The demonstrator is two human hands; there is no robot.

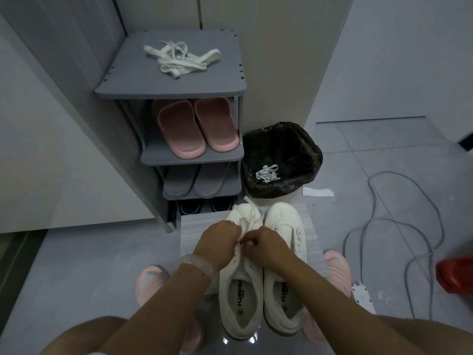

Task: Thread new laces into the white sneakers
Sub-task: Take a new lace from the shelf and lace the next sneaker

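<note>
From the head camera, looking down, two white sneakers are sitting side by side on a striped grey mat [194, 231] on the floor, toes pointing toward a grey shoe rack [169, 83]. The left hand [217, 235] and right hand [266, 243] are meeting over the front eyelets of the left sneaker [240, 290], both closed in a pinch on a white lace [252, 213] whose loose ends are trailing forward over the toe. The lace seems to be sitting only in the front eyelets; the eyelets nearer the ankle are showing empty, so the threading is judged to be at an early stage on this shoe. The right sneaker [284, 285] is lying untouched just beside it, with bare eyelets and no lace visible.

A bundle of spare white laces [179, 58] is resting on the top shelf of the rack, well apart from the hands. More lace [267, 172] is lying in the black-lined bin [307, 147] next to the rack, probably the discarded ones.

The next move likely calls for evening the two ends, then crossing each tip to the next empty eyelet and pulling it snug without twisting the flat lace.
</note>
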